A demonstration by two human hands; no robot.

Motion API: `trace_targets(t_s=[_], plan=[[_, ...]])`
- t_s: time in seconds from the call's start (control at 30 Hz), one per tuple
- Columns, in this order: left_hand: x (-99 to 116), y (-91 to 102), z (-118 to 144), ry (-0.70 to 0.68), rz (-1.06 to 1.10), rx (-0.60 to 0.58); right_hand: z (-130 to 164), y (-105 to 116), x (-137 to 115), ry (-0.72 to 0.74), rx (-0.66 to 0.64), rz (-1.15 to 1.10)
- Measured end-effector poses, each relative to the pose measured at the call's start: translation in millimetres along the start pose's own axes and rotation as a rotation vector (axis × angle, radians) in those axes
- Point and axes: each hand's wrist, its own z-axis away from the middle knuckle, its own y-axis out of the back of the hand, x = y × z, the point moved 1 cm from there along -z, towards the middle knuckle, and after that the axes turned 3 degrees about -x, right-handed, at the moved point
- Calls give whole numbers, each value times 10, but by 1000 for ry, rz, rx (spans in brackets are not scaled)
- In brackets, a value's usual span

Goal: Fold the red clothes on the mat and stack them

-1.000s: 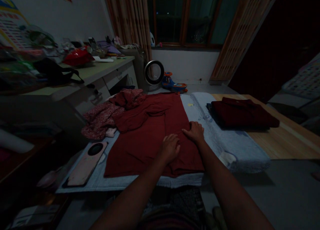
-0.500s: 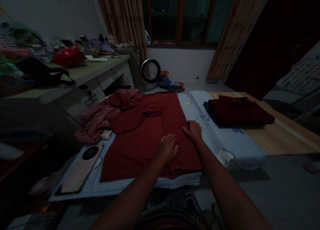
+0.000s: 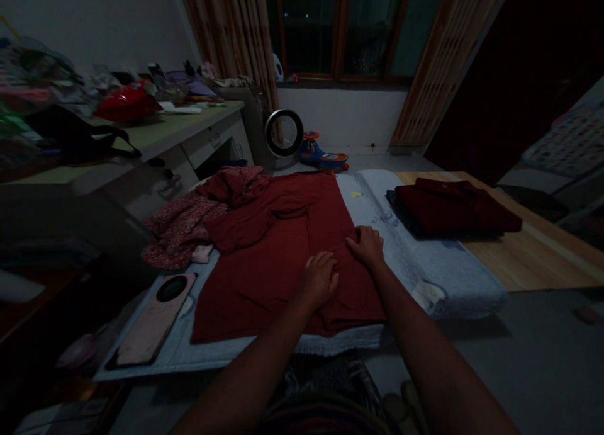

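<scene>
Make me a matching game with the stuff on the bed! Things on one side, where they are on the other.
Things:
1. red shirt
2. folded dark red clothes
3. pink phone
4. flowery cloth

Places:
A. on the far right of the blue towel
B. under both hands
C. near left corner
D. crumpled at the far left

Pairs: 1-B, 2-A, 3-C, 4-D

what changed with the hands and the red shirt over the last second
Almost nothing. The left hand and right hand still lie flat on the spread red garment, close together near its right edge; nothing was gripped or let go. Only the camera tipped slightly. The folded dark red garment, the crumpled clothes pile and the pink flat object kept their places on the blue-grey towel.
</scene>
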Motion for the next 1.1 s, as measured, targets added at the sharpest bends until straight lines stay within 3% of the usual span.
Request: trace_targets(t_s=[1.1], plan=[[1,-31,9,10,-2,6,-3,-24,27,21,-19,0]])
